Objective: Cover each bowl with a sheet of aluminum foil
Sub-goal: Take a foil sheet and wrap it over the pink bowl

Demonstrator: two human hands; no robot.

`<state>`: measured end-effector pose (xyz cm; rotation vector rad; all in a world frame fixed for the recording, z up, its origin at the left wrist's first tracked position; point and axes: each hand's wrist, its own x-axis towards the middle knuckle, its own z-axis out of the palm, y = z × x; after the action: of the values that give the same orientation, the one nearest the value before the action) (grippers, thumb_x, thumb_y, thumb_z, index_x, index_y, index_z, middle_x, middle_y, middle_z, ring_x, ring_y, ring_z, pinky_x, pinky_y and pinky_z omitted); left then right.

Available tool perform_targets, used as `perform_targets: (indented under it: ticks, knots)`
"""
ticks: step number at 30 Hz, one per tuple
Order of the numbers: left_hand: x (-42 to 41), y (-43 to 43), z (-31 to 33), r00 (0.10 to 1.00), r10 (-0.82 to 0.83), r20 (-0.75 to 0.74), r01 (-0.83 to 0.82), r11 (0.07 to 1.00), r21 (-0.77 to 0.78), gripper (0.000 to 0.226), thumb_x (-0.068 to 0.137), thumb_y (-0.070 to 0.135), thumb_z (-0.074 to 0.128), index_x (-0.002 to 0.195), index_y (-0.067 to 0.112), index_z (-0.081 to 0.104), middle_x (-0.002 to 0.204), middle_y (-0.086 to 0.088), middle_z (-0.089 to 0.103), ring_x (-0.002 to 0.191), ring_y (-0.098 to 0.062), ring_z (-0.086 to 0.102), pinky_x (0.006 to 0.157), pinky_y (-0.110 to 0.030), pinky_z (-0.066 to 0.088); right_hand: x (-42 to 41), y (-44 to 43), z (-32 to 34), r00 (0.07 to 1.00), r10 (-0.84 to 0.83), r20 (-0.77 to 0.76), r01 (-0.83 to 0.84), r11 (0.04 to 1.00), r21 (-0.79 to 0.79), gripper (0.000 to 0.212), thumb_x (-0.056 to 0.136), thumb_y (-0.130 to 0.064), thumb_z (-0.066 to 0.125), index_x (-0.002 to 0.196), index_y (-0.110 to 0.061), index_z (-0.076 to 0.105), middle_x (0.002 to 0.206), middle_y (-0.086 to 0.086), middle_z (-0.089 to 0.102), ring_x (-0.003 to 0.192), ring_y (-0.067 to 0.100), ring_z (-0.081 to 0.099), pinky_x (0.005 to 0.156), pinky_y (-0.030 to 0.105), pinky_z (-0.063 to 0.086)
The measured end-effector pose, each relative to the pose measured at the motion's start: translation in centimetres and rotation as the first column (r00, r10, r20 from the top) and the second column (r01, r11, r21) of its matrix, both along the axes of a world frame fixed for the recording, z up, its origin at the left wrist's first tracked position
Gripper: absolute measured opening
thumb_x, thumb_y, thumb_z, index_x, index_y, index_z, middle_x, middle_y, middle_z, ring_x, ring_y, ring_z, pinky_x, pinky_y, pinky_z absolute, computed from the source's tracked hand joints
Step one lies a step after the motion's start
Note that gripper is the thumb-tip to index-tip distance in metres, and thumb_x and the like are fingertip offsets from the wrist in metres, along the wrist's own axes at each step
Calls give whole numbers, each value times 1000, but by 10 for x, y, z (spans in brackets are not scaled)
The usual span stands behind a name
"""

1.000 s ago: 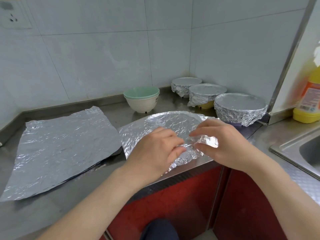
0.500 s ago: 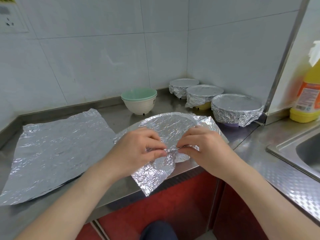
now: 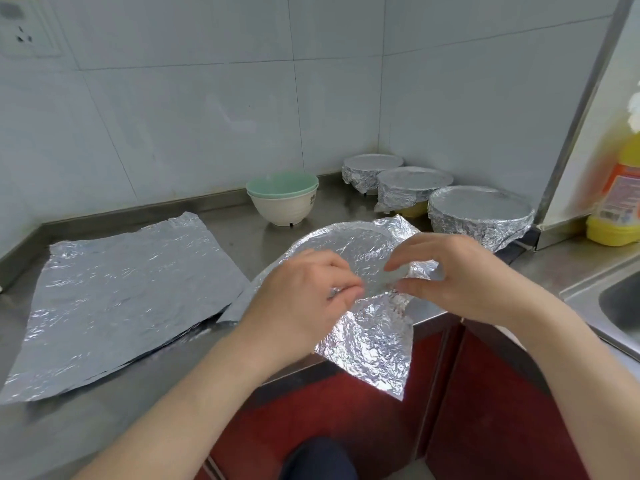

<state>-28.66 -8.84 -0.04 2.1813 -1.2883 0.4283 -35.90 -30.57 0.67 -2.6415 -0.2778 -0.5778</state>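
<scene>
You are working on one foil sheet (image 3: 349, 244) draped over a bowl at the front edge of the steel counter (image 3: 263, 233). Only the round rim is showing through the foil, so what the bowl is holding cannot be told. A loose corner of the sheet is hanging down over the counter's edge in front of the red cabinet.

Your left hand (image 3: 301, 299) is curling narrowly, thumb and fingertips pinching the foil at the near rim. Your right hand (image 3: 460, 275) is curving its fingers and thumb round a bunched fold at the right side of the rim, with a small gap between them; the fingertips are blurring.

Three covered bowls (image 3: 479, 209) are standing in a row toward the back corner, each wrapped under its rim, contents hidden. Two bare bowls are sitting stacked near the wall, a green bowl (image 3: 282, 183) nesting in a white bowl (image 3: 280, 211). A pile of flat foil sheets (image 3: 121, 289) is lying to your left; layered edges are showing, but their number cannot be told. One yellow bottle (image 3: 620, 202) is standing beside the sink (image 3: 620, 303).
</scene>
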Motion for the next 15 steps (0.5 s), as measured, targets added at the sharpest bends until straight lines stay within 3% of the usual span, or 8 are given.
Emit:
perform_targets:
  ticks: [2,7,11,15]
  knots:
    - [8,8,6,996,12,-86,-13,1000,-16,10,86,27,70,92,26,78,92,17,66,93,0,53,79,-14,41,-3,7,0,1000,22,10,-22,998,58,15,80,-28,77,95,-29,76,98,-20,67,94,-8,59,81,3,37]
    - [14,19,-2,978,-37,-203,31,999,-36,10,78,29,78,87,26,79,86,15,67,86,-3,60,76,-25,48,-1,28,-13,998,43,48,-47,996,82,9,75,-25,82,83,-26,78,86,-15,67,86,-1,59,77,11,41]
    - [20,22,-11,992,-90,-88,88,996,-18,14,81,32,75,91,23,79,85,14,67,81,-4,61,71,-29,51,4,35,-24,992,48,119,-50,999,13,8,74,-17,80,81,-20,77,80,-8,67,80,6,55,76,19,41]
    - [23,17,-16,974,-137,182,123,988,90,26,90,35,57,90,17,76,83,7,67,76,-11,62,69,-32,52,8,36,-30,980,37,198,-27,998,-54,6,74,-21,69,76,-18,74,76,-9,66,75,13,57,70,27,43]
